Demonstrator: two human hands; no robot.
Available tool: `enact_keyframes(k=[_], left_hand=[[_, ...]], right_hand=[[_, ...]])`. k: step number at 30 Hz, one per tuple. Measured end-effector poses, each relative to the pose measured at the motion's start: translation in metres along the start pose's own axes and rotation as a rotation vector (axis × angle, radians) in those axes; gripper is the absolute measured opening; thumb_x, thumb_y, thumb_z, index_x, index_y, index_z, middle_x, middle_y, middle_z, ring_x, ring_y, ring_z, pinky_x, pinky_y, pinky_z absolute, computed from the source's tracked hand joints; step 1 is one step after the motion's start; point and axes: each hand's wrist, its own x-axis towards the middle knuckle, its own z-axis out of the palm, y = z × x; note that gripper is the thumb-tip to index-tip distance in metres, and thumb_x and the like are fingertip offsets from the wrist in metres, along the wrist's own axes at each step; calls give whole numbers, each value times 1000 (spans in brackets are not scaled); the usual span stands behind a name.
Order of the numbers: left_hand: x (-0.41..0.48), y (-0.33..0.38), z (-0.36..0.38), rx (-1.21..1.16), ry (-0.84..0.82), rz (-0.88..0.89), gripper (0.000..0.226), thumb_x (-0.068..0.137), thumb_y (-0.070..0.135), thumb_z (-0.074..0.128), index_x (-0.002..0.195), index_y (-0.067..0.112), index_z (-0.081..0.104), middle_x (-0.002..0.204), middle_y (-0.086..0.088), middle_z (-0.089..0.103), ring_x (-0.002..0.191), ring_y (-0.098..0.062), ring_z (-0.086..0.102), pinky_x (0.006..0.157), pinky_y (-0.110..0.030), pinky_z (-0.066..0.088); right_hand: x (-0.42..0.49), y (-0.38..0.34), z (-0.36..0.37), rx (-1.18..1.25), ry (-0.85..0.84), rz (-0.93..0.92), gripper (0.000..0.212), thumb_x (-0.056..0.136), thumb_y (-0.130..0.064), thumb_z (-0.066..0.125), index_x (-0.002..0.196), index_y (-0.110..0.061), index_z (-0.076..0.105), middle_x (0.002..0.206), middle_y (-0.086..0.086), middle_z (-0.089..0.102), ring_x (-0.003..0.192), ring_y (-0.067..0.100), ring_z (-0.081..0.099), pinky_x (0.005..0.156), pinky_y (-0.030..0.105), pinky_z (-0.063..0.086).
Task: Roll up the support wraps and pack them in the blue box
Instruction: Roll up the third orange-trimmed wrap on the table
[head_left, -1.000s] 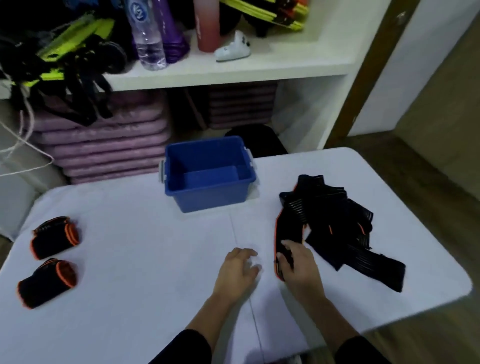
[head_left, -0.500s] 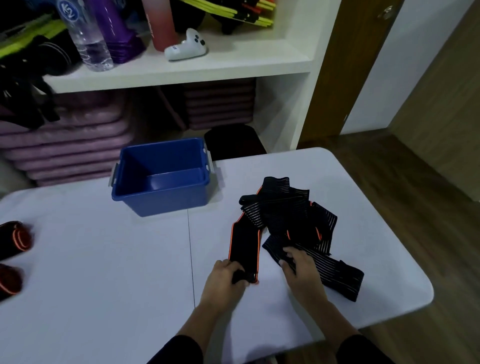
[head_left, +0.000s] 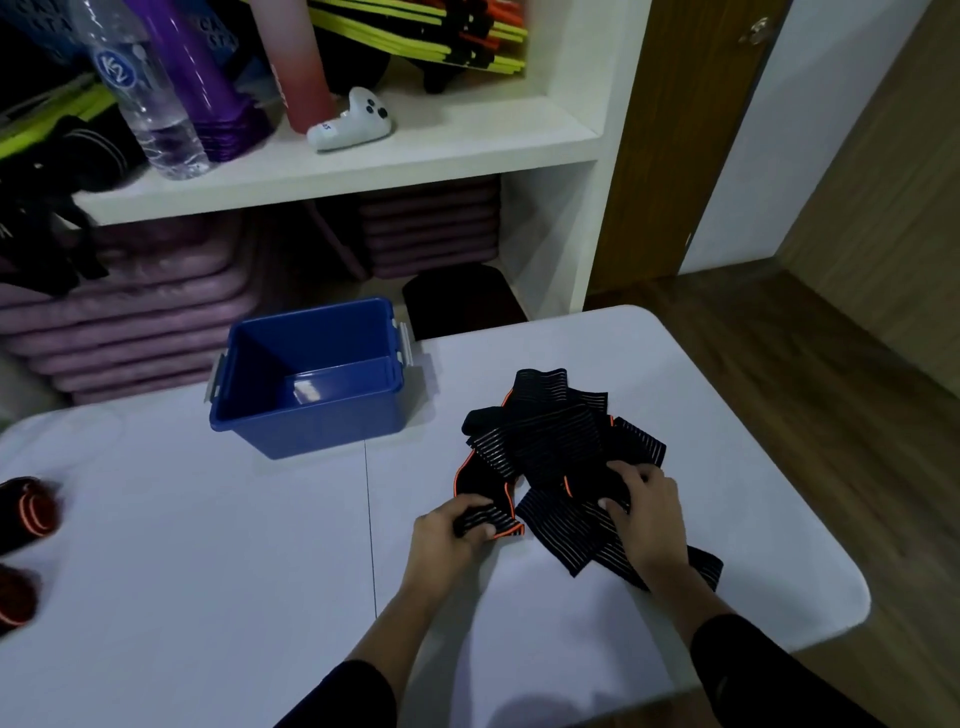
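- The left hand (head_left: 452, 535) pinches the near end of one orange-edged wrap (head_left: 480, 493), thumb on top and fingers curled under it, low over the white tabletop (head_left: 208, 571).
- The right hand (head_left: 649, 519) sits just to its right. Its fingers are curled into a fold at the near side of the pile of loose support wraps (head_left: 545, 436); which band it grips cannot be told.
- Two rolled wraps (head_left: 26, 512) lie at the tabletop's far left edge, well apart from both hands.
- The held wrap's long axis runs away from the person, from the left hand up into the pile, where its far end disappears among other bands. Rolling would likely travel forward along that line, once the strip is drawn clear while the right hand holds the rest back.
- The blue box (head_left: 311, 436) stands farthest, open with nothing visible inside. It is ahead and to the left, so the left hand is nearer to it.
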Motion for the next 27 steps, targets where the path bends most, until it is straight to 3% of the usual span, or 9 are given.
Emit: enact_keyframes(k=[6,9,12,16,20,24,27], left_hand=[[10,8,-6,-48,63,8,26,78,6,71,89,29,67,85,13,69,77,12,61,70,-2,43],[16,8,-8,-71,88,10,24,78,6,71,91,26,68,87,10,70,79,8,62,71,-3,44],[22,7,-10,-92,106,10,23,78,7,71,95,23,69,92,4,72,86,-2,66,76,-8,48],[23,10,-9,-103,110,5,24,78,8,71,94,26,67,93,2,72,88,-9,66,80,-17,51],[18,3,-6,-107,102,-26,23,79,8,71,97,22,68,94,2,71,88,-6,66,72,-4,46],[14,-2,-2,-102,92,-64,24,79,9,71,98,24,67,93,1,71,88,-12,66,78,-19,51],[11,-4,1,-117,96,-80,24,79,10,71,99,23,68,93,-1,72,87,-14,66,79,-26,52]], right_hand=[[7,-2,-11,80,-2,-102,24,80,-16,71,103,-22,67,74,0,61,84,22,56,73,32,49],[14,-16,-23,294,-19,-119,18,83,-19,68,101,-25,67,81,-6,63,81,13,58,73,24,49],[23,-31,-35,553,-67,-36,14,83,-13,68,95,-20,70,85,2,65,79,14,60,70,12,47],[28,-34,-34,694,-212,77,12,84,-10,67,91,-19,72,82,-3,64,89,17,60,79,18,45],[12,-24,-22,641,-418,151,29,78,-13,74,105,-24,67,94,-6,57,99,14,58,83,19,42],[-7,-2,-17,438,-550,-67,70,58,-7,83,114,-40,55,111,-5,46,103,14,53,87,29,51],[-12,11,-15,295,-573,-199,68,60,3,75,116,-33,60,113,-5,40,94,13,53,81,28,52]])
